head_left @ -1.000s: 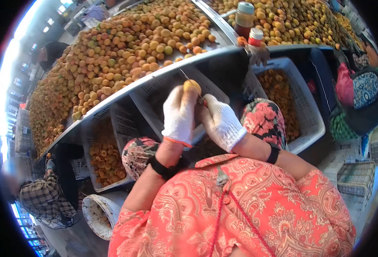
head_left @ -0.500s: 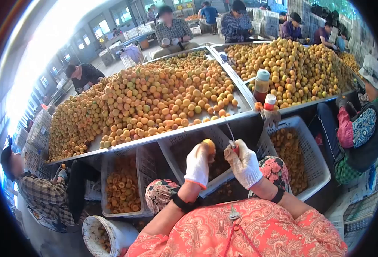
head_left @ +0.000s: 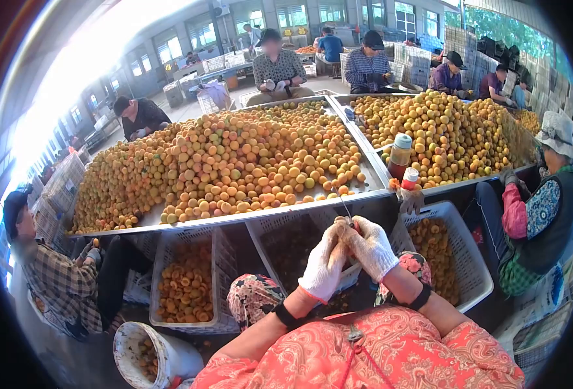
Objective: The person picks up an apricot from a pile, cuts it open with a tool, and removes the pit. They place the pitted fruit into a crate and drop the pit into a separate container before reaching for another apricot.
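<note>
White work gloves cover both hands, which meet over the middle crate (head_left: 273, 259). My left hand (head_left: 325, 262) is closed, its fingers pressed against the right one; whatever it holds is hidden. In my right hand (head_left: 369, 246) is a small tool with a thin metal blade (head_left: 346, 209), pointing up and away; a bit of red handle shows between the fingers. Beyond them, a metal-edged table (head_left: 267, 216) bears a large heap of orange apricots (head_left: 234, 155).
Crates of halved fruit stand at left (head_left: 186, 285) and right (head_left: 435, 253). A white bucket (head_left: 127, 353) is at lower left. Bottles (head_left: 400, 155) stand on the table edge. Co-workers sit on the left (head_left: 56, 272), on the right (head_left: 546, 207) and across the table.
My hands have come together, and the apricot that showed in my left hand is now out of sight. The view has tilted upward slightly.
</note>
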{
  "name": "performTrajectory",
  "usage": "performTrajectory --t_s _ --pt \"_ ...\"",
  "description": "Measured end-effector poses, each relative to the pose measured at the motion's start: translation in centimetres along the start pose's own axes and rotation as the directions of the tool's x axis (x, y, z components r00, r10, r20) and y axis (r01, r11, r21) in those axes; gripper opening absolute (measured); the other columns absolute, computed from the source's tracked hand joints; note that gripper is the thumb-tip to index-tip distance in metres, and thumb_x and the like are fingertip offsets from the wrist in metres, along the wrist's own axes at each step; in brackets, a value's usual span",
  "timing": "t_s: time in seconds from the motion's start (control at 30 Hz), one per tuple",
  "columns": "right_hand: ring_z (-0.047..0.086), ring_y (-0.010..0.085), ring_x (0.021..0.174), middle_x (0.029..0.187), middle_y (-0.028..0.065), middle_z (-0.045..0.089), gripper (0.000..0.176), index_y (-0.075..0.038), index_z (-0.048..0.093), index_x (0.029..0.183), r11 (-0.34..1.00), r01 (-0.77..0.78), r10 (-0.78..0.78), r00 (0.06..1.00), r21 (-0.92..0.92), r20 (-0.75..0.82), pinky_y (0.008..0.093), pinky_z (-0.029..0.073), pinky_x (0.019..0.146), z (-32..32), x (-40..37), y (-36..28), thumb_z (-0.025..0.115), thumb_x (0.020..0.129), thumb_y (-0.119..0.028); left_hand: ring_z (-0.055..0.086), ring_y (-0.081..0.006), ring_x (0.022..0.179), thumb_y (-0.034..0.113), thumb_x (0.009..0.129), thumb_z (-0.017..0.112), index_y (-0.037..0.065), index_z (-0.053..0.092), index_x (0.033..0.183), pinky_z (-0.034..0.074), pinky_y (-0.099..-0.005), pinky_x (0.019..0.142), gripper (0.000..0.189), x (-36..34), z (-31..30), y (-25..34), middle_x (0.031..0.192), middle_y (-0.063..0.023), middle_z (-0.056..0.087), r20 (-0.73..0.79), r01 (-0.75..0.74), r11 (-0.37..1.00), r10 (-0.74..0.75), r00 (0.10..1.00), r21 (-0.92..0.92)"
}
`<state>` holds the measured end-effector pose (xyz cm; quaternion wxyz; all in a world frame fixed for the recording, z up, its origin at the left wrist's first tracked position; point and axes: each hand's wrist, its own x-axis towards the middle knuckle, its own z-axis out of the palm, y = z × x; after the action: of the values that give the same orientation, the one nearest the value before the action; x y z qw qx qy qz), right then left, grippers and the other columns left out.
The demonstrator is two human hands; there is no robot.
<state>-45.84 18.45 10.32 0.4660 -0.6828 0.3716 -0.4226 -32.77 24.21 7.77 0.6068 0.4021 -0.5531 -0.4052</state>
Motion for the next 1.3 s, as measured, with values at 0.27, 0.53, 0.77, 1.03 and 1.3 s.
performTrajectory --t_s 0.27,0.53,0.77,1.03,1.3 --pt "0.049 0.0055 0.071 0.072 0.0001 0.056 0.025 -0.002 0.064 0.092 0.969 0.056 -0.039 0.996 0.24 -0.074 0.0265 0.045 0.061 2.8 -0.2 -2.0 0.06 0.1 -0.026 0.059 -0.0081 0.093 0.017 0.102 0.051 0.007 0.048 0.142 0.048 -0.0213 0.077 0.042 0.0 -0.1 1.0 0.117 -0.001 0.062 -0.075 0.109 0.855 -0.17 0.983 -0.507" --pt "0.05 0.0079 0.066 0.067 0.0042 0.056 0.021 0.0 0.061 0.091 0.979 0.188 -0.176 0.975 0.084 -0.132 0.0286 0.046 0.059 3.0 0.3 -1.2 0.062 0.098 -0.02 0.047 -0.0047 0.05 0.019 0.102 0.055 0.007 0.053 0.134 0.037 -0.0198 0.044 0.034 0.3 -0.4 1.6 0.08 0.0022 0.06 -0.088 0.238 0.775 -0.353 0.932 -0.586" --pt "0.047 0.0124 0.059 0.064 0.0096 0.051 0.026 -0.002 0.054 0.085 0.989 0.146 -0.144 0.98 0.004 -0.14 0.0326 0.042 0.055 2.0 -0.1 -2.0 0.062 0.099 -0.023 0.06 -0.017 0.064 0.02 0.102 0.053 0.003 0.059 0.107 0.048 -0.0308 0.059 0.019 0.5 -0.4 0.0 0.079 -0.0088 0.064 -0.172 0.126 0.992 -0.126 0.977 -0.013" --pt "0.042 0.0019 0.065 0.068 -0.006 0.046 0.026 -0.006 0.054 0.081 0.988 0.114 -0.123 0.989 -0.105 -0.085 0.0233 0.039 0.054 1.3 -0.9 -3.7 0.061 0.1 -0.022 0.065 -0.0327 0.073 0.018 0.101 0.053 0.003 0.058 0.1 0.05 -0.0381 0.067 0.016 -0.6 -0.4 0.9 0.082 -0.0173 0.064 -0.167 -0.152 0.928 0.219 0.961 0.339" --pt "0.044 0.0079 0.063 0.064 0.004 0.054 0.027 -0.003 0.057 0.083 0.973 0.031 -0.016 0.998 0.229 -0.068 0.0301 0.042 0.056 0.8 -2.1 -4.8 0.064 0.097 -0.025 0.06 -0.0261 0.068 0.026 0.104 0.047 0.003 0.057 0.095 0.048 -0.0361 0.066 0.027 -1.4 0.9 3.8 0.077 -0.0133 0.062 -0.161 -0.057 0.958 0.106 0.981 0.282"
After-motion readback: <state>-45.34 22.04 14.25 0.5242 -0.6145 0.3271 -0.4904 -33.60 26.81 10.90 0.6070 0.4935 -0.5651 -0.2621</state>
